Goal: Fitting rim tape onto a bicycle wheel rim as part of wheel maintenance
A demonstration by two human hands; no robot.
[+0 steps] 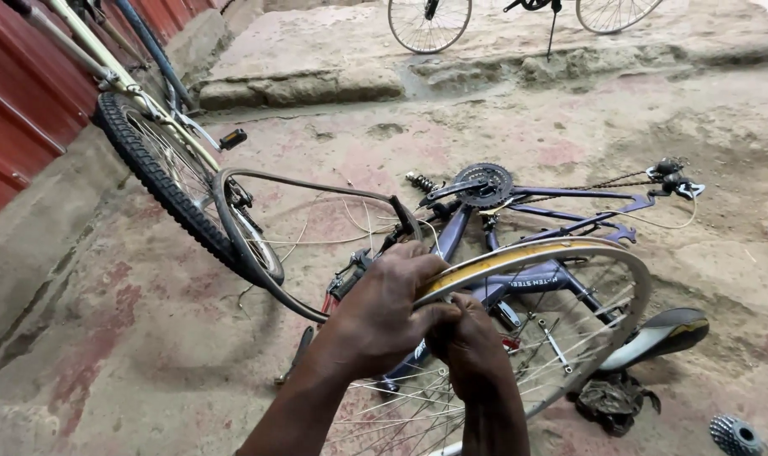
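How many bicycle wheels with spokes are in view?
4: the bare rim in both hands; a tyred wheel by the red wall; two wheels top edge, partly cut off.

bike frame blocks ahead; bare ground open leftward.

Soft even daylight, no hard shadows, faint shade under the wheel rim at 4 o'clock, mild glare on pale ground at 1 o'clock, wide-angle bending at edges, sharp focus throughout
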